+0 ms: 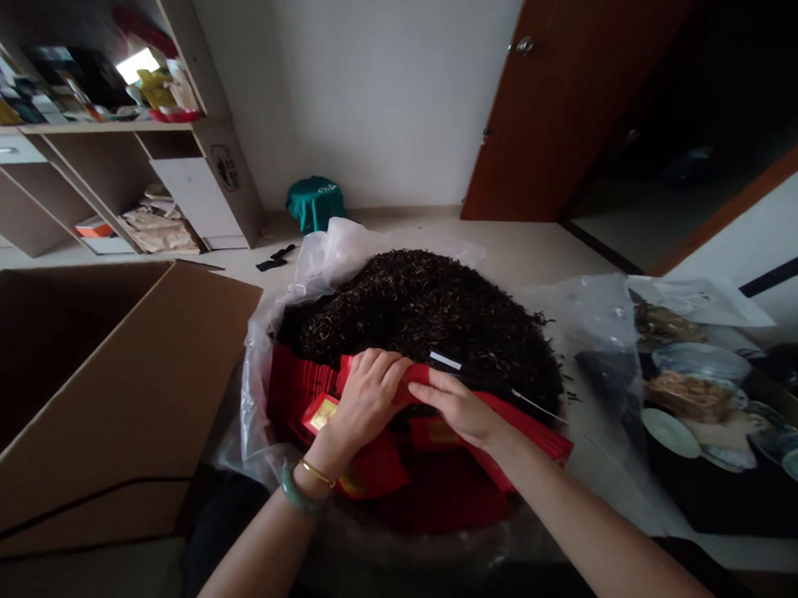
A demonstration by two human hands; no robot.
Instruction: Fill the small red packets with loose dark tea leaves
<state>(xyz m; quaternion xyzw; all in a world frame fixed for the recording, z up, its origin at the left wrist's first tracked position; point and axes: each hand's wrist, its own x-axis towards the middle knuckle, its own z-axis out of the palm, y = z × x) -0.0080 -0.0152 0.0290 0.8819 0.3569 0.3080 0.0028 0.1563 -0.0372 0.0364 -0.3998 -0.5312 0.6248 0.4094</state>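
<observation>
My left hand (367,397), with a green bangle and a thin gold bracelet at the wrist, has its fingers curled over a red packet (413,382). From the other side my right hand (459,406) grips the same packet, thumb on top. Beneath both hands lie several more red packets (376,469), some with a gold patch; a stack of red packets (299,383) stands at the left. Just beyond is a large heap of dark, dry leaves that looks like loose tea (433,301). A dark object with a white end (445,360) rests on it near my right hand.
Clear plastic sheeting (259,391) surrounds the heap. An open cardboard box (165,379) stands at the left. To the right, a dark low table (693,497) bears dishes and bagged dry goods. A teal-covered bin (316,205) sits by the wall, near a wooden door (529,117).
</observation>
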